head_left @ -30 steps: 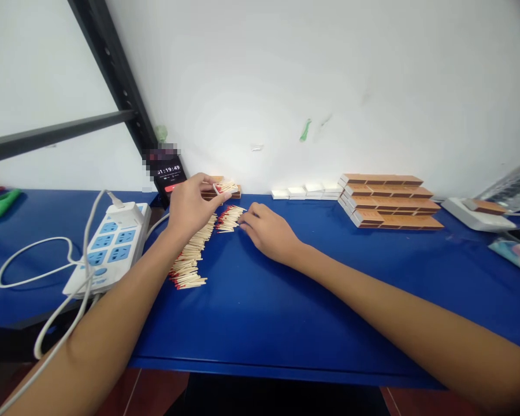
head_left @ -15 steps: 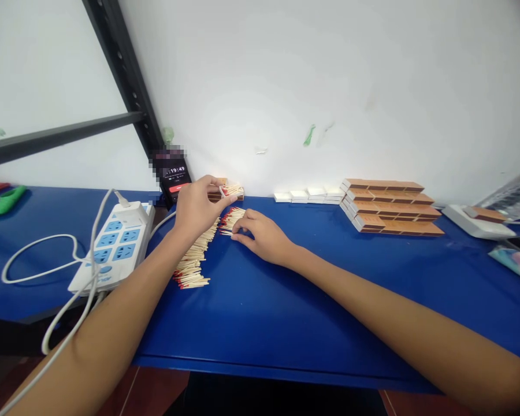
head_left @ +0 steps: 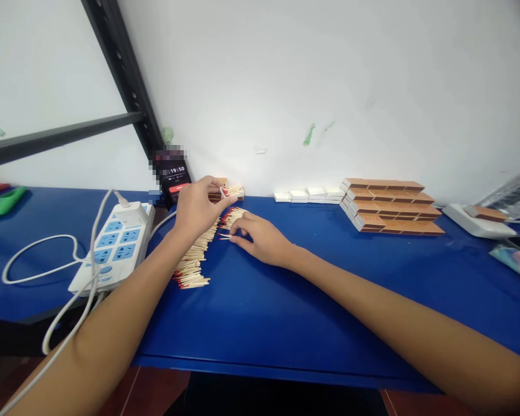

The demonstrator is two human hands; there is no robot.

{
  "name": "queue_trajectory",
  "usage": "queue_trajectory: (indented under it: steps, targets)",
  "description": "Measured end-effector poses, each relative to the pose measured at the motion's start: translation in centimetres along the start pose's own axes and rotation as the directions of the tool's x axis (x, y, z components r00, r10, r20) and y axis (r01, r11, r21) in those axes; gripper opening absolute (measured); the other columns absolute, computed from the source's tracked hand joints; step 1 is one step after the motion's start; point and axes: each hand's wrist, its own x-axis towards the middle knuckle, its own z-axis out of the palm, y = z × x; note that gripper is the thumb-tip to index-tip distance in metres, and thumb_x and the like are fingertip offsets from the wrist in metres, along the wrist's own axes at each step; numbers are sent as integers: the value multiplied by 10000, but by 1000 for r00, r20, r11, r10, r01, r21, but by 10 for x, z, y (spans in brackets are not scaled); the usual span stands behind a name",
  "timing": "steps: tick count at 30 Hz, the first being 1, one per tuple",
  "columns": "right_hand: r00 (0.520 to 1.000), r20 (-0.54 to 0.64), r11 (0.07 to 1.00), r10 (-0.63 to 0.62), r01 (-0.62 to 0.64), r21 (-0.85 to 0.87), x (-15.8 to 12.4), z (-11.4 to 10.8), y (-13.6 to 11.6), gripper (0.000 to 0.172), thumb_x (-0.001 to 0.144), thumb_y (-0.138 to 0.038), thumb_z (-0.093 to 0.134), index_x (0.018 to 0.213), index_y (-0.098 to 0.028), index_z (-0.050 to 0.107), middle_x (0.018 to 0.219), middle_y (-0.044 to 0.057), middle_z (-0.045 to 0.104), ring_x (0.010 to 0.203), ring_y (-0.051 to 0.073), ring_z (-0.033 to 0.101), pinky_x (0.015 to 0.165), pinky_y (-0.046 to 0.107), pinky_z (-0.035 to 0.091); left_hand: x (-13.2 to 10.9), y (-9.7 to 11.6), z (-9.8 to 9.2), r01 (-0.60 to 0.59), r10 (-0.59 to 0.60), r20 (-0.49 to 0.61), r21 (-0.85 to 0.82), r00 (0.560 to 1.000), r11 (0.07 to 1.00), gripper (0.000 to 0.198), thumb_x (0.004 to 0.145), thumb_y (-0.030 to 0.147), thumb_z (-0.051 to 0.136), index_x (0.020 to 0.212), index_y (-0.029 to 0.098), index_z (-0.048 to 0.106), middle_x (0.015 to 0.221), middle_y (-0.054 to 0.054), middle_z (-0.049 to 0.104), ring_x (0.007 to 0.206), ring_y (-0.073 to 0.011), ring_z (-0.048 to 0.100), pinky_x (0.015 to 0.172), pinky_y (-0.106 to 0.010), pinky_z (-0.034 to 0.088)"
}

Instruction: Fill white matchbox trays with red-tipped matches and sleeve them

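Note:
At the back of the table my left hand is closed round a small white matchbox tray, which holds red-tipped matches; the palm hides part of it. Just right of and below it, my right hand pinches a couple of matches between thumb and fingers, their red heads pointing left. A fanned pile of matches touches the area by the right fingers. Under the left wrist a longer row of matches runs toward the front. Brown matchbox covers show partly behind my left hand.
Stacked brown matchboxes and several white trays stand along the wall. A phone leans at the rack post. The white power strip with loose cables lies left. A white device carries another matchbox.
My right hand has drawn a couple of matches slightly toward me, apart from the fanned pile. The left hand has stayed in place.

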Motion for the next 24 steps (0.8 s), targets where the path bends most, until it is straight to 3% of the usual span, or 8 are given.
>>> queue_trajectory:
  steps: [7, 12, 20, 24]
  targets:
    - [998, 57, 999, 29, -28, -19, 1, -1, -1, 83, 1001, -218, 672, 950, -156, 695, 931, 33, 591, 848, 164, 554, 803, 292, 428, 0, -3, 2, 5, -5, -4, 12, 1000, 1000, 287, 816, 408, 872, 928, 245, 663, 1103, -49, 826, 1073, -304, 783, 923, -433, 622]
    - [991, 119, 996, 64, -56, -65, -3, -8, -1, 97, 1038, -219, 616, 989, -155, 669, 1007, 57, 617, 857, 170, 572, 793, 301, 432, 0, -3, 1, 2, -2, 3, 29, 1000, 1000, 282, 813, 405, 872, 912, 241, 665, 1097, -51, 831, 1046, -307, 789, 925, -442, 615]
    - [986, 124, 990, 114, -103, -96, -16, -23, 9, 60, 1044, -228, 602, 1047, -177, 633, 1072, 55, 605, 819, 163, 560, 774, 301, 433, -1, -5, 3, -10, 9, 32, 39, 999, 999, 304, 808, 430, 866, 975, 249, 688, 1035, -59, 832, 1041, -309, 788, 941, -452, 608]
    - [987, 138, 993, 76, -63, -96, -17, -24, 8, 83, 1045, -222, 600, 1110, -200, 647, 1076, 44, 596, 795, 152, 548, 754, 292, 417, 0, -6, 4, -22, 20, 44, 52, 999, 998, 314, 810, 449, 865, 976, 247, 691, 1044, -62, 829, 1049, -315, 786, 959, -464, 601]
